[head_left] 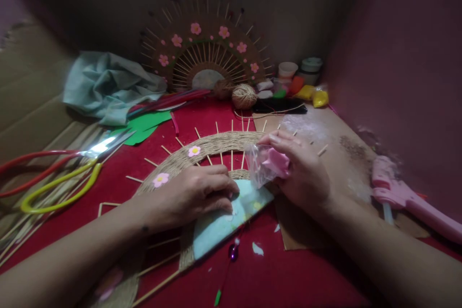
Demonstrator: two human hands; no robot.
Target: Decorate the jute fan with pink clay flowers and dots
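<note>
A half-round craft piece (216, 143) of wound jute twine with thin wooden sticks radiating from it lies on the red cloth. It carries two small pink flowers (160, 179) and a pale blue centre panel (220, 224). My left hand (195, 196) rests on the piece, fingers curled together and pressing at the blue panel's edge; whether anything is pinched there is hidden. My right hand (303, 168) is closed around a small clear plastic bag (265, 163) of pink clay, held just above the arch's right end.
Scissors with yellow and red handles (61, 173) lie at left beside loose sticks. A finished fan-shaped piece (205, 48) leans on the back wall, with a teal cloth (108, 84), twine ball (244, 96) and clay packets (306, 92). A pink glue gun (404, 197) lies right.
</note>
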